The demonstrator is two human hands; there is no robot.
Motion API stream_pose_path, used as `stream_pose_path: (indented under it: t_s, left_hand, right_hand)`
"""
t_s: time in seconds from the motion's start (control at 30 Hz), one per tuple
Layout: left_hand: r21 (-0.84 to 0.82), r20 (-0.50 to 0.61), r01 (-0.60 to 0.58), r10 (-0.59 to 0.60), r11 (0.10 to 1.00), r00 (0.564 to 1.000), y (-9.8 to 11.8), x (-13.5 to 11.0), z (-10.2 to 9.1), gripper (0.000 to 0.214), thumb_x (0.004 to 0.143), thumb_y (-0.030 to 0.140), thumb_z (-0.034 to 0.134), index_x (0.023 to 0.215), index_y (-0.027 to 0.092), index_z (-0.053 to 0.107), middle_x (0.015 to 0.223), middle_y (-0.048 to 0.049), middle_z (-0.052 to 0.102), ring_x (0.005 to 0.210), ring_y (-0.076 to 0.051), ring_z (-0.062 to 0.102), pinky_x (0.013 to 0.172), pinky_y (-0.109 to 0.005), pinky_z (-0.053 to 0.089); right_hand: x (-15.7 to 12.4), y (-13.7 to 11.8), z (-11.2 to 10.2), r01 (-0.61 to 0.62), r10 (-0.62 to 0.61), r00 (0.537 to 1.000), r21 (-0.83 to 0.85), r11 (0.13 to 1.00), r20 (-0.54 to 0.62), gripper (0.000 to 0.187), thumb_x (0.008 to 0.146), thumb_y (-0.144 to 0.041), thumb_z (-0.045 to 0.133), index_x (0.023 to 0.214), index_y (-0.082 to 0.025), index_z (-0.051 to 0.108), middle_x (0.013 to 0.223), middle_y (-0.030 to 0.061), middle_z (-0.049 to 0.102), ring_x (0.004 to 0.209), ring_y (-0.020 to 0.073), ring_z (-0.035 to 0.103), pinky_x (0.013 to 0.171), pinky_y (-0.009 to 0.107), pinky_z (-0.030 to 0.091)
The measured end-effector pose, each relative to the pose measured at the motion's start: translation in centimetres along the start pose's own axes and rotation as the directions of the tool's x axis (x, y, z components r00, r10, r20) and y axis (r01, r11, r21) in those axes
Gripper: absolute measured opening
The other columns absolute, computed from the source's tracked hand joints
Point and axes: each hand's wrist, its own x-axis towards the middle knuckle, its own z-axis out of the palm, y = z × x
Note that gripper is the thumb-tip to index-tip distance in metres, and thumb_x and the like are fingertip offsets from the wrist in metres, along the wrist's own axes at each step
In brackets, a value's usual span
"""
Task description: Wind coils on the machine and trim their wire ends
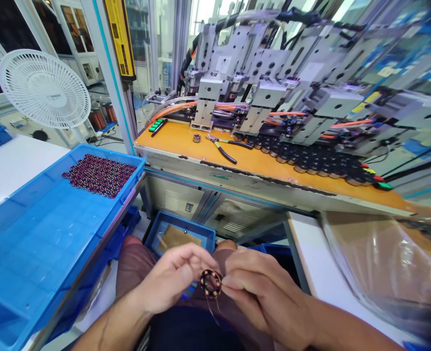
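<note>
Over my lap, a small ring-shaped motor stator (211,283) with dark teeth and copper windings is held between both hands. Thin copper wire ends hang below it. My left hand (175,273) has its fingers curled round the stator's left and far side. At the right edge, the thumb and forefinger of my right hand (266,287) are pinched together; whether they grip the rim or a wire there is too small to make out.
Ahead, an orange worktop (171,141) carries cutting pliers (222,148), a lone stator (196,138) and rows of dark stators (310,156) beneath machine heads (270,92). A blue tray (36,219) holding many small parts is at left, near a white fan (45,90). Plastic-wrapped cardboard (376,253) lies right.
</note>
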Motion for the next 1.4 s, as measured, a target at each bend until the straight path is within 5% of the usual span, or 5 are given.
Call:
stream_pose_path:
  t_s: [0.47, 0.7, 1.03, 1.27, 1.4]
  left_hand:
    - [-0.015, -0.081, -0.304, 0.302, 0.953, 0.95, 0.5, -0.2, 0.7, 0.021, 0.074, 0.028, 0.083, 0.084, 0.023, 0.066, 0.112, -0.0013, 0.071, 0.115, -0.023, 0.065, 0.098, -0.036, 0.051]
    - [0.109, 0.078, 0.081, -0.09, 0.991, 0.993, 0.2, -0.2, 0.5, 0.035, 0.089, 0.048, 0.064, 0.096, 0.014, 0.065, 0.07, -0.004, 0.07, 0.062, -0.012, 0.066, 0.062, -0.023, 0.049]
    - [0.098, -0.141, -0.321, 0.333, 0.942, 0.933, 0.7, 0.2, 0.7, 0.025, 0.074, 0.023, 0.082, 0.084, 0.023, 0.059, 0.11, -0.0016, 0.072, 0.109, -0.023, 0.069, 0.093, -0.036, 0.055]
    - [0.132, 0.068, 0.072, -0.082, 0.989, 0.994, 0.8, 0.9, 0.7, 0.037, 0.09, 0.05, 0.061, 0.099, 0.014, 0.066, 0.079, -0.0085, 0.072, 0.075, -0.017, 0.069, 0.068, -0.026, 0.052]
    - [0.218, -0.042, -0.03, 0.04, 0.976, 0.998, 0.6, 0.5, 0.7, 0.015, 0.091, 0.029, 0.065, 0.103, 0.02, 0.061, 0.076, -0.0012, 0.071, 0.068, -0.013, 0.067, 0.066, -0.024, 0.053]
  right_hand:
    - [0.3, -0.3, -0.1, -0.131, 0.131, 0.991, -0.061, 0.989, -0.014, 0.008, 0.097, -0.014, 0.049, 0.095, -0.018, 0.055, 0.077, 0.0025, 0.065, 0.072, 0.0122, 0.064, 0.063, 0.024, 0.049]
    - [0.7, 0.0, -0.5, -0.03, 0.03, 1.0, 0.047, 0.998, 0.002, 0.01, 0.098, -0.016, 0.046, 0.096, -0.019, 0.056, 0.076, 0.0029, 0.064, 0.07, 0.0131, 0.062, 0.063, 0.024, 0.05]
    - [0.9, 0.0, 0.1, -0.271, 0.281, 0.956, 0.116, 0.956, -0.085, 0.01, 0.095, -0.015, 0.052, 0.086, -0.019, 0.057, 0.076, 0.0016, 0.062, 0.068, 0.0114, 0.058, 0.061, 0.022, 0.047]
    - [1.1, 0.8, -0.2, -0.145, 0.172, 0.982, 0.266, 0.953, -0.081, 0.01, 0.096, -0.014, 0.052, 0.087, -0.018, 0.056, 0.074, 0.0023, 0.06, 0.068, 0.0113, 0.057, 0.062, 0.022, 0.048]
    - [0.9, 0.8, -0.1, -0.18, 0.206, 0.974, 0.221, 0.958, -0.097, 0.011, 0.096, -0.015, 0.052, 0.086, -0.019, 0.056, 0.075, 0.0019, 0.062, 0.067, 0.0113, 0.057, 0.061, 0.022, 0.047]
